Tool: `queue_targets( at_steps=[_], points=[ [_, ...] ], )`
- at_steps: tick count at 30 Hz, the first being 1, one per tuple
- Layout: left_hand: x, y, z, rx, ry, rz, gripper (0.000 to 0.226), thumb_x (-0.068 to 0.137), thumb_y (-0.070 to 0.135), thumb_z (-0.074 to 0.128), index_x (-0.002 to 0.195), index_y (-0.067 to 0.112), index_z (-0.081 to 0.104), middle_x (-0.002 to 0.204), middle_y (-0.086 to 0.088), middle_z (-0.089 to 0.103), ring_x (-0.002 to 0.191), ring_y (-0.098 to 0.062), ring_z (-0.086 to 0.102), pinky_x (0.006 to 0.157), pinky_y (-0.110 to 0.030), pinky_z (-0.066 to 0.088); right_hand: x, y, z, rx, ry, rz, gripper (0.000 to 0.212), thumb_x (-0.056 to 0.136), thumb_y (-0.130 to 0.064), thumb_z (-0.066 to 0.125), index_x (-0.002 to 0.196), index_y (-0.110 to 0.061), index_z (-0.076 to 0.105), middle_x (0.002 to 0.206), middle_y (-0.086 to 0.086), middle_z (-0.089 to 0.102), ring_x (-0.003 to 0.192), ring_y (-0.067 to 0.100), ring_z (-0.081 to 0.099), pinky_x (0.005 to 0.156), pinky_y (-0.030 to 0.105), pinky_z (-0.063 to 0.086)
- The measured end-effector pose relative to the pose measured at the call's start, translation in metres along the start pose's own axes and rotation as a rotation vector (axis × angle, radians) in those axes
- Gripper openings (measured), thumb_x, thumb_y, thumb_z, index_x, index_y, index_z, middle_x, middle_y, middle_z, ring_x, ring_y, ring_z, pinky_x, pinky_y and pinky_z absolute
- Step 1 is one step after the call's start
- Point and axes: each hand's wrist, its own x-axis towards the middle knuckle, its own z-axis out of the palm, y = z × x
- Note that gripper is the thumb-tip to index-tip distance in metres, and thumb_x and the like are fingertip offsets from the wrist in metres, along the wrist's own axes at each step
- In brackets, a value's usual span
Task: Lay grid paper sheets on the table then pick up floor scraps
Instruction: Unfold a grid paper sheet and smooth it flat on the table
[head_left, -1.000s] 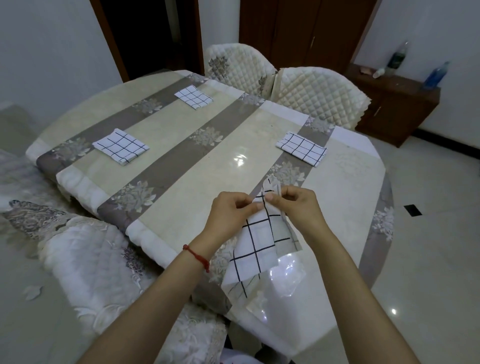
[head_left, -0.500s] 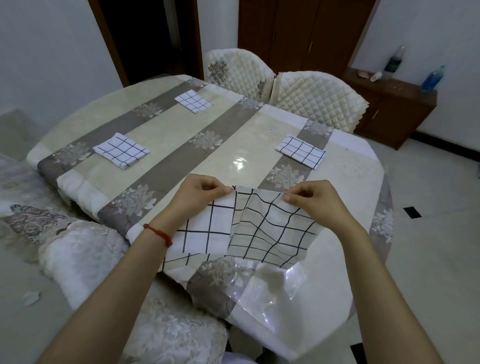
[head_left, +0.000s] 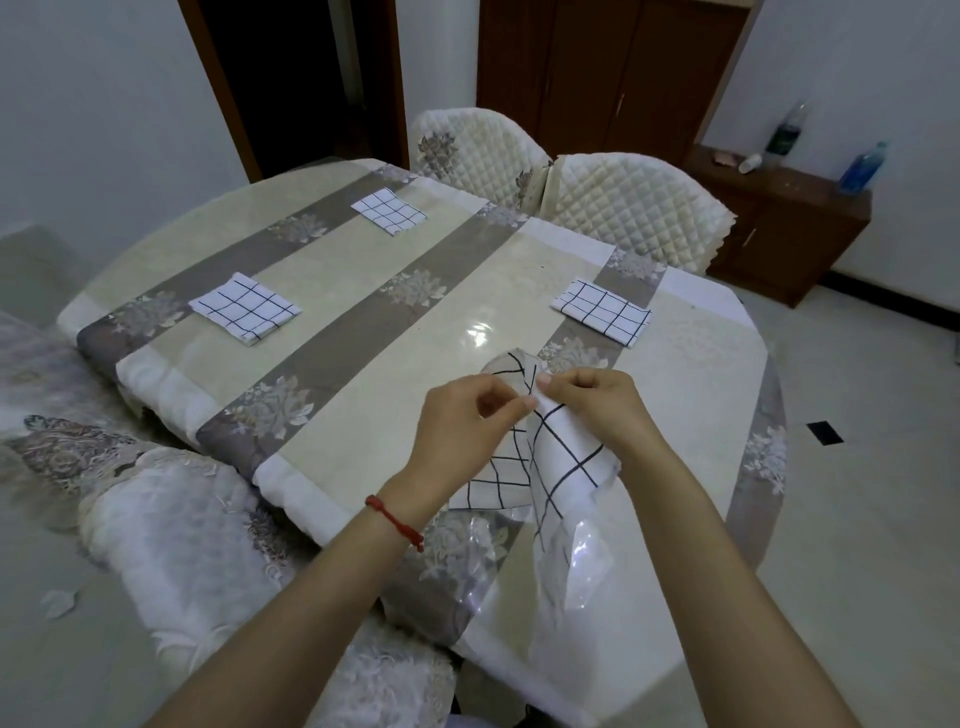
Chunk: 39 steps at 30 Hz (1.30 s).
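A white grid sheet hangs folded between my two hands above the near edge of the table. My left hand pinches its top edge from the left, and my right hand pinches it from the right, fingertips nearly touching. Three folded grid sheets lie flat on the table: one at the left, one at the far middle, one at the right. A pale scrap lies on the floor at the lower left.
Two quilted chairs stand behind the table. A covered chair sits at my left. A brown cabinet with bottles stands at the right wall. A dark doorway opens at the back.
Half a second ago the sheet was spread wide between my hands. They have come together again, folding the sheet so it hangs narrow.
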Motion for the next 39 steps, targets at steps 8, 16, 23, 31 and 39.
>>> queue_targets(
  at_steps=[8,16,23,31,39],
  points=[
    [0.003,0.003,0.007,-0.337,-0.033,-0.248,0.010,0.076,0.014,0.072,0.066,0.014,0.070,0.067,-0.003,0.068,0.067,-0.017,0.063,0.064,-0.029,0.053,-0.008,0.002,0.015,0.206,-0.044,0.077,0.018,0.078,-0.025,0.070,0.067,-0.012,0.065,0.065,0.002,0.069,0.060,0.014,0.065,0.065,0.027,0.056],
    [0.010,-0.011,-0.007,-0.452,0.083,-0.348,0.020,0.081,0.011,0.067,0.060,0.013,0.063,0.064,0.000,0.063,0.052,0.002,0.057,0.056,-0.016,0.049,-0.003,0.009,0.002,0.269,0.072,0.101,0.016,0.078,-0.021,0.071,0.066,-0.013,0.064,0.068,0.000,0.068,0.068,0.015,0.062,0.072,0.029,0.054],
    [0.025,-0.046,-0.050,-0.425,0.317,-0.466,0.023,0.084,0.018,0.064,0.061,0.016,0.060,0.069,-0.007,0.057,0.067,-0.017,0.050,0.067,-0.028,0.045,0.004,0.021,-0.038,0.289,0.313,0.050,0.011,0.076,-0.014,0.072,0.081,-0.020,0.064,0.112,0.014,0.064,0.104,0.030,0.061,0.099,0.046,0.047],
    [0.021,-0.072,-0.088,-0.645,0.539,-0.634,0.023,0.088,0.013,0.058,0.066,0.015,0.053,0.066,-0.003,0.054,0.053,-0.013,0.053,0.046,-0.022,0.048,0.004,0.031,-0.067,0.375,0.368,0.037,0.022,0.084,-0.004,0.054,0.080,-0.019,0.069,0.091,0.001,0.067,0.098,0.023,0.060,0.089,0.034,0.050],
    [0.000,-0.089,-0.111,-0.918,0.647,-0.698,0.018,0.088,0.016,0.056,0.070,0.012,0.054,0.045,0.003,0.064,0.049,-0.012,0.060,0.065,-0.029,0.057,0.000,0.053,-0.101,0.657,0.107,0.023,0.038,0.086,0.003,0.037,0.086,-0.010,0.073,0.077,0.000,0.073,0.072,0.012,0.067,0.059,0.019,0.055]
  ],
)
